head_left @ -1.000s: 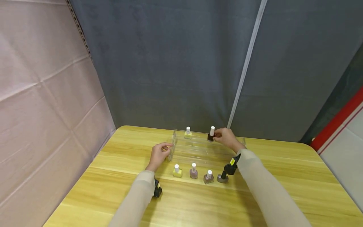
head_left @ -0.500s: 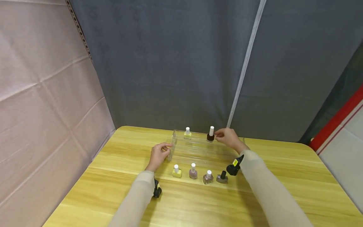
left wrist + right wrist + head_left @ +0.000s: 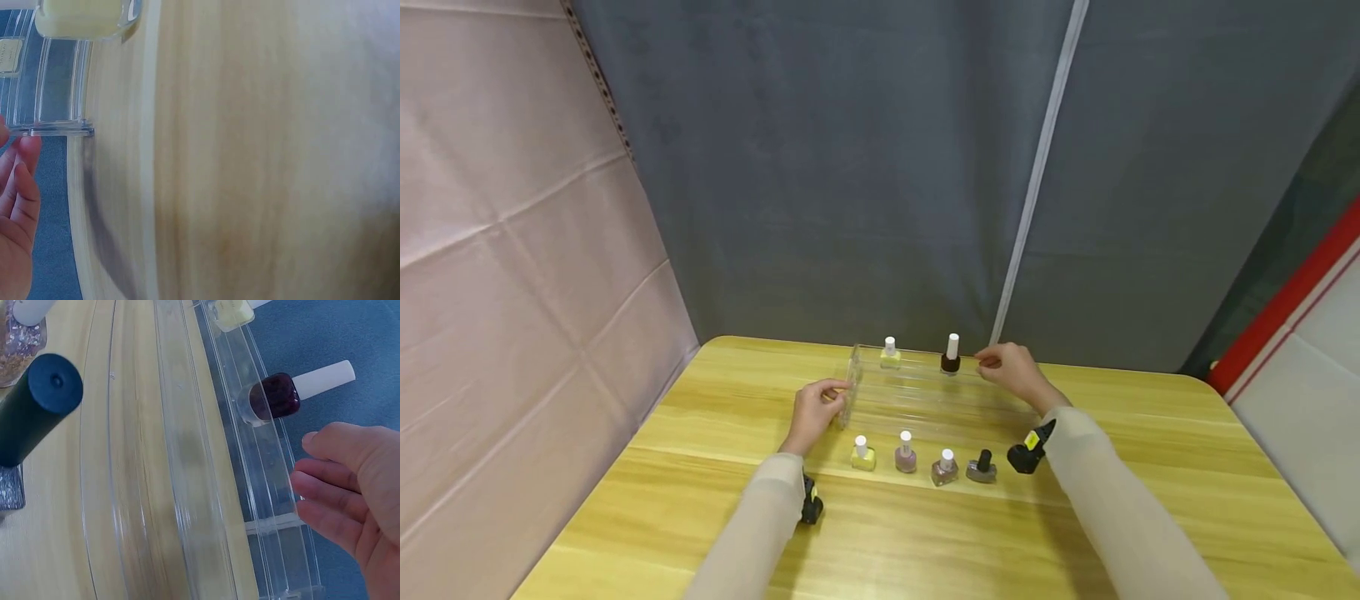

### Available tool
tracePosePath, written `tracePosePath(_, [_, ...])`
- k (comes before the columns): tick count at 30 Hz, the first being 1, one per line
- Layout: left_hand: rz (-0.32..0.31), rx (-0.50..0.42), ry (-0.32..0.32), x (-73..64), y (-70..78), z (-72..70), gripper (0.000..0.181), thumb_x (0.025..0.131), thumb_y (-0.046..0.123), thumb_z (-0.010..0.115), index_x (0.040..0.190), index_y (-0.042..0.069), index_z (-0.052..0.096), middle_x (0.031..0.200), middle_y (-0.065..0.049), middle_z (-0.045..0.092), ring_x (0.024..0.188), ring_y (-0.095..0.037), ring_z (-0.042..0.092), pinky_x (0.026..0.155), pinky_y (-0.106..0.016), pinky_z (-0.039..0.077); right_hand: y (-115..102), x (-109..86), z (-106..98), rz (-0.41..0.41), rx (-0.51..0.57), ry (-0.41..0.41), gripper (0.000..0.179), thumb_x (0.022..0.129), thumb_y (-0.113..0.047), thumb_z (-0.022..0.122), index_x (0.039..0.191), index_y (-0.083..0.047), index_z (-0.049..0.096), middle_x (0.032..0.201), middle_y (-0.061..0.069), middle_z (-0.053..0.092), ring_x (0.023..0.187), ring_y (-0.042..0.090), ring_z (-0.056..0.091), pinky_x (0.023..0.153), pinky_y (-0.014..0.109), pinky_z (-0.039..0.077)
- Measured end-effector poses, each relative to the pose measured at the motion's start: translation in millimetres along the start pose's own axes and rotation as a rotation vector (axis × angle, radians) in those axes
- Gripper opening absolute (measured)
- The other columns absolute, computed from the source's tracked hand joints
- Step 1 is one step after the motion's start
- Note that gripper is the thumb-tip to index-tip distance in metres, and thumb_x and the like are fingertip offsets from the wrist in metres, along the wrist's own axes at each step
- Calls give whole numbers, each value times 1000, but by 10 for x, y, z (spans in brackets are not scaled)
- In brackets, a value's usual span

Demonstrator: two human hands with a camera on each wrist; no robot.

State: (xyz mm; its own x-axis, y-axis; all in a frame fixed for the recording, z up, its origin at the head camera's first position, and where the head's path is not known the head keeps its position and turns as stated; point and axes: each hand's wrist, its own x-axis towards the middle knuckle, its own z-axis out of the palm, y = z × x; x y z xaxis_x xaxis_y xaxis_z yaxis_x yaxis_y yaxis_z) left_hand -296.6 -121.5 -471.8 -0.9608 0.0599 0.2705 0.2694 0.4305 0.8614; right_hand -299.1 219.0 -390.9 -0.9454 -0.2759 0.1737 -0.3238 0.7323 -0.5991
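A clear acrylic tiered rack (image 3: 917, 400) stands on the table. My left hand (image 3: 812, 412) holds its left side panel between thumb and fingers; in the left wrist view, fingers (image 3: 25, 187) lie against that panel and the thumb is mostly cut off. On the top tier stand a yellow nail polish bottle (image 3: 890, 356) and a dark red nail polish bottle (image 3: 951, 360) with a white cap. My right hand (image 3: 1015, 371) is just right of the dark bottle, apart from it. In the right wrist view its fingers (image 3: 331, 522) are loosely bent and hold nothing.
In front of the rack stand a yellow bottle (image 3: 862, 457), a mauve bottle (image 3: 906, 459), a brownish glitter bottle (image 3: 944, 472) and a grey glitter bottle (image 3: 981, 471) with a black cap. A dark curtain (image 3: 850, 183) hangs behind the table (image 3: 700, 467).
My right hand has let go of the dark red nail polish bottle and drawn away to the right. The bottle stays on the top tier. The left hand keeps its place at the rack.
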Motion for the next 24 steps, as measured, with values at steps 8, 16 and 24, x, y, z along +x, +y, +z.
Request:
tracePosePath(8, [11, -7, -7, 23, -16, -16, 21, 84, -3, 61, 100, 3, 72, 72, -9, 63, 50, -23, 58, 40, -20, 35, 7, -56, -42, 3, 20, 9, 26, 88, -4, 60, 111, 9, 63, 100, 19, 65, 91, 31, 63, 76, 40, 52])
tracePosePath(16, [-3, -12, -7, 37, -26, -23, 22, 83, -4, 60, 101, 4, 72, 73, -8, 63, 51, -24, 59, 40, -20, 36, -16, -106, -81, -9, 30, -3, 26, 89, -5, 60, 113, 6, 63, 103, 19, 65, 91, 29, 63, 77, 39, 52])
tracePosePath(24, [0, 6, 8, 75, -48, -34, 20, 84, -2, 61, 100, 5, 72, 72, -8, 63, 49, -22, 58, 40, -20, 34, -89, -166, -117, -13, 26, -12, 28, 89, -6, 60, 114, 8, 62, 104, 20, 64, 92, 30, 63, 78, 40, 52])
